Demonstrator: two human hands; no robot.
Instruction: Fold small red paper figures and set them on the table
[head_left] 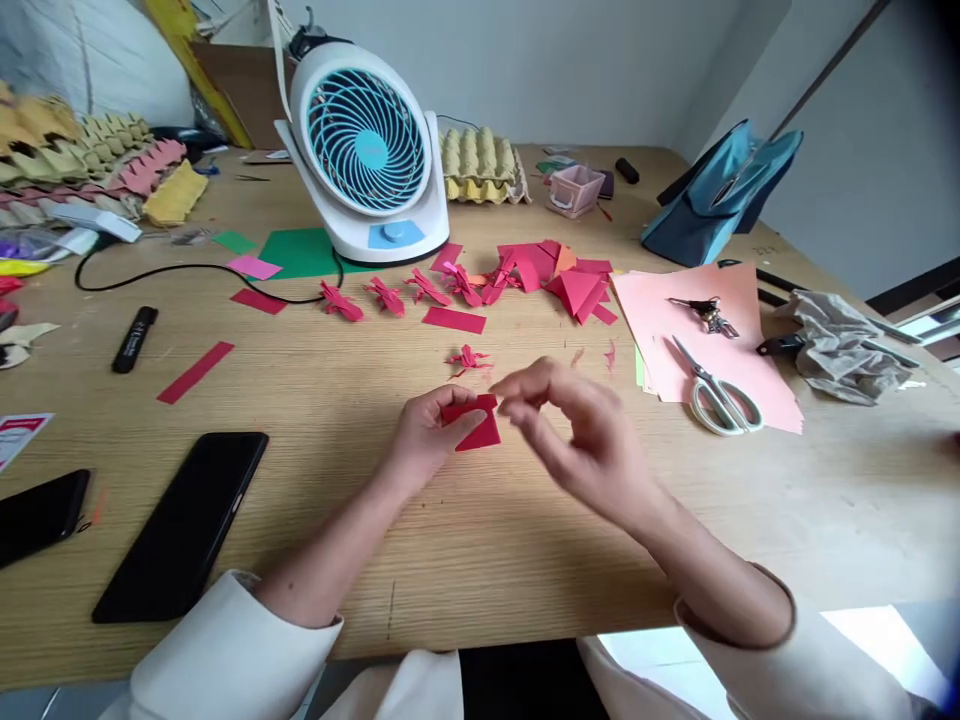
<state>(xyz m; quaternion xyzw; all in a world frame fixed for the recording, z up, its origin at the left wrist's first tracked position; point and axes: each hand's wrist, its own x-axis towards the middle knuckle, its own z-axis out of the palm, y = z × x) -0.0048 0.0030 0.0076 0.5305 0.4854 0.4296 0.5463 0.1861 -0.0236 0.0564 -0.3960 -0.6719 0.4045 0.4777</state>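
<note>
A small red paper square (486,430) is pinched in my left hand (426,432), with the thumb lying across its face. Just right of the paper, my right hand (581,430) hovers with thumb and index finger bent toward its upper corner; the fingertips look slightly apart and the hand is a little blurred. Beyond the hands sits a small red folded paper figure (468,358). Farther back is a row of similar red folded figures (386,296), next to a pile of red paper pieces (581,290).
A white fan (371,150) stands at the back. Scissors (720,395) and keys (709,315) lie on pink sheets (652,300) at the right. Toward the left are a black phone (184,525), a marker (135,340) and a red strip (195,373).
</note>
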